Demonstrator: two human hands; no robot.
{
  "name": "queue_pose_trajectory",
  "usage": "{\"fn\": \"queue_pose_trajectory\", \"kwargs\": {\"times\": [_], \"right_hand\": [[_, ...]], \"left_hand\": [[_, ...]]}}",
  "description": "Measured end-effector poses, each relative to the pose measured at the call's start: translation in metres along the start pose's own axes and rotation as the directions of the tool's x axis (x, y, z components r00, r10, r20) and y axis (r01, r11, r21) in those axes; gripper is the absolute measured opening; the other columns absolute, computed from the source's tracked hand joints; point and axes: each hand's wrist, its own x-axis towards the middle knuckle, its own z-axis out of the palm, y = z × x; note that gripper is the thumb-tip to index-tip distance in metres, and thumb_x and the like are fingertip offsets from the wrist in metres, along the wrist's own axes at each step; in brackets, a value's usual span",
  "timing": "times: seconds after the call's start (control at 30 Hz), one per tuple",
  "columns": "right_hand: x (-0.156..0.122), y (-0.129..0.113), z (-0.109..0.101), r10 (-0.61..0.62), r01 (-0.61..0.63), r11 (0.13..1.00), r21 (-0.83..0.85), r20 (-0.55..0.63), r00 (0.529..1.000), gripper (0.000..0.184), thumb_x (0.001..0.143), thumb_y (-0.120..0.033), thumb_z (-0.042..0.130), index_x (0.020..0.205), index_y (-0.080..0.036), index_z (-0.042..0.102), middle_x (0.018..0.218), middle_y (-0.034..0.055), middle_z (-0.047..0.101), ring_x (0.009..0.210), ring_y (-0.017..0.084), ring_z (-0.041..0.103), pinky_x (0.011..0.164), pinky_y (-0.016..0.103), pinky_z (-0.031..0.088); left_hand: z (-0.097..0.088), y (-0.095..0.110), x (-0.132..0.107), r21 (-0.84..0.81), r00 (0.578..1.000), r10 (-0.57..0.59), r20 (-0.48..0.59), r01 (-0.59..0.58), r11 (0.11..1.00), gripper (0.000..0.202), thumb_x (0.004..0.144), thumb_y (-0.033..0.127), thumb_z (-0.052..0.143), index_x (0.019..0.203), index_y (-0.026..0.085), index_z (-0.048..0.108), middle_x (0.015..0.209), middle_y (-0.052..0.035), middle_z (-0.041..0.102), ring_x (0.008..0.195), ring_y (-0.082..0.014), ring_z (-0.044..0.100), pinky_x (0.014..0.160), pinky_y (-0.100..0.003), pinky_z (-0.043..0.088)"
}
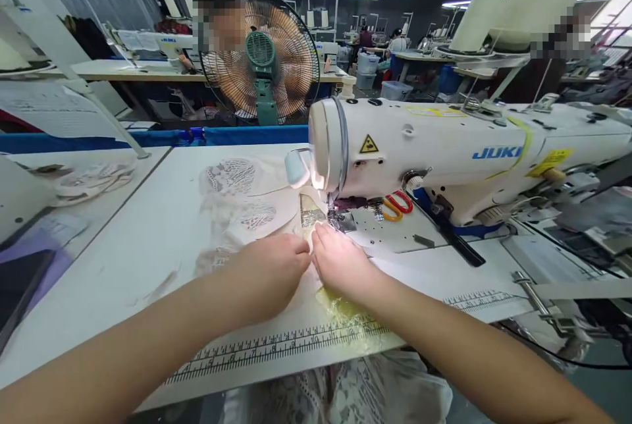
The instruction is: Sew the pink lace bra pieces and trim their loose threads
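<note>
My left hand (pixel 269 272) and my right hand (pixel 340 261) rest side by side on a strip of pale lace fabric (pixel 312 213), fingers curled and pressed down on it just in front of the needle and presser foot (pixel 338 216) of a white JUKI sewing machine (pixel 444 147). The fabric runs from under the foot back toward me, a yellowish part (pixel 340 309) showing below my right hand. More pale lace pieces (pixel 237 197) lie to the left of the needle.
Orange-and-red-handled scissors (pixel 397 205) lie on the machine bed. A printed ruler (pixel 276 345) lines the table's front edge. A green stand fan (pixel 261 58) and a seated person are behind the table. A dark phone (pixel 20 286) lies at far left; white lace (pixel 345 391) hangs below.
</note>
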Motion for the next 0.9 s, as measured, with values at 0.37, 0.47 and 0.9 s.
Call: {"fn": "queue_pose_trajectory", "kwargs": {"times": [0.37,0.47,0.9], "right_hand": [[-0.023,0.012,-0.013,-0.143,0.144,0.990,-0.005,-0.147,0.979,0.029,0.088,-0.023,0.045,0.107,-0.010,0.063,0.121,0.0149,0.060,0.109,0.027,0.055,0.090,0.040,0.045],[-0.041,0.015,-0.022,-0.178,0.179,0.984,-0.002,-0.146,0.973,0.023,0.087,-0.021,0.043,0.096,-0.014,0.063,0.102,0.0110,0.066,0.089,0.023,0.059,0.076,0.037,0.047],[-0.068,0.028,-0.015,-0.191,0.195,0.980,0.038,-0.086,0.978,0.036,0.089,-0.027,0.043,0.117,-0.009,0.056,0.125,0.0148,0.059,0.116,0.026,0.051,0.096,0.042,0.045]], "left_hand": [[0.065,-0.022,0.032,-0.133,0.983,0.029,-0.179,-0.053,0.990,0.030,0.088,0.017,0.040,0.110,0.010,0.059,0.113,-0.0131,0.063,0.104,-0.0232,0.057,0.091,-0.037,0.048],[0.071,-0.027,0.032,-0.001,0.969,0.101,-0.226,-0.104,0.995,0.035,0.091,0.015,0.034,0.109,0.007,0.062,0.117,-0.0158,0.063,0.100,-0.0247,0.059,0.086,-0.038,0.049],[0.071,-0.031,0.051,0.061,0.977,0.069,-0.201,-0.058,0.997,0.025,0.088,0.022,0.048,0.089,0.007,0.069,0.114,-0.0194,0.062,0.105,-0.0298,0.057,0.086,-0.040,0.049]]}}
